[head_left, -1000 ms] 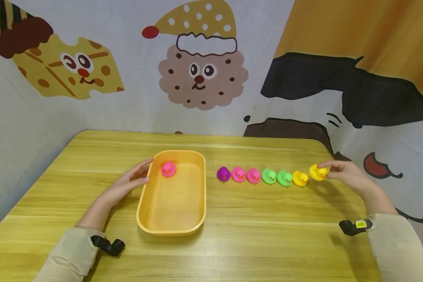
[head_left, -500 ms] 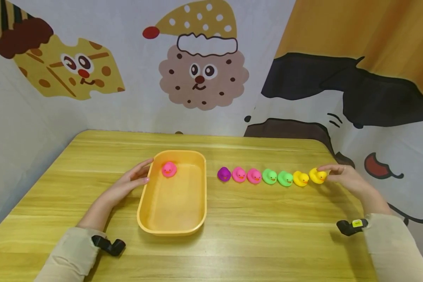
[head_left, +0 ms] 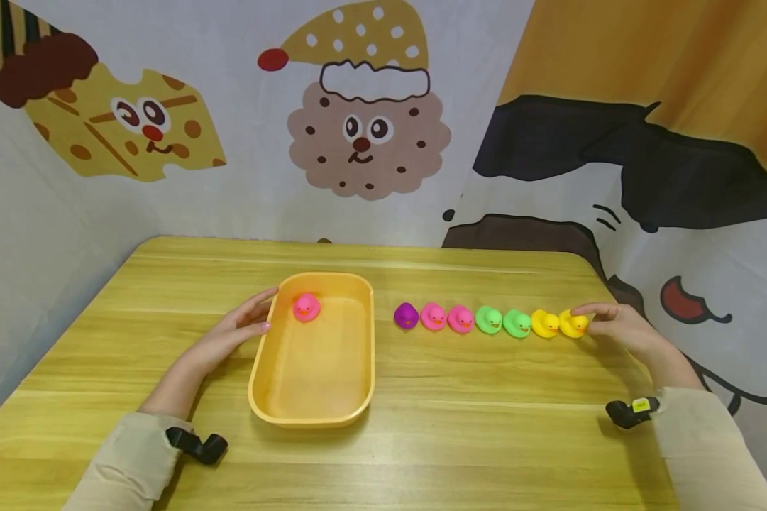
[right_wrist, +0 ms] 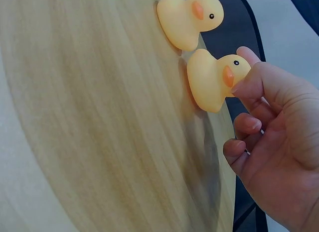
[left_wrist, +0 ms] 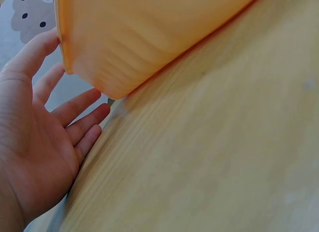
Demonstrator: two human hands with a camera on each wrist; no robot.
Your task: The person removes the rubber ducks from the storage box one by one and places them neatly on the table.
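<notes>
My right hand (head_left: 628, 333) pinches the head of a yellow rubber duck (head_left: 572, 325) between thumb and forefinger, at the right end of a row. In the right wrist view this duck (right_wrist: 207, 82) stands upright, close over the table, its tail near another yellow duck (right_wrist: 187, 18). Leftward the row runs on with green ducks (head_left: 517, 323), pink ducks (head_left: 461, 319) and a purple duck (head_left: 406, 316) at its left end. My left hand (head_left: 233, 330) touches the left side of an orange-yellow tray (head_left: 313, 376), fingers spread and fairly straight. One pink duck (head_left: 306, 307) sits in the tray's far left corner.
Everything stands on a wood-grain table (head_left: 453, 433). A cloth (head_left: 243, 206) with cartoon prints hangs behind its far edge. Both forearms wear black wrist cameras, the left one (head_left: 198, 446) beside the tray's near corner.
My right hand has lowered the yellow duck and brought it left, up against the neighbouring yellow duck in the head view. My left hand and the tray have stayed put.
</notes>
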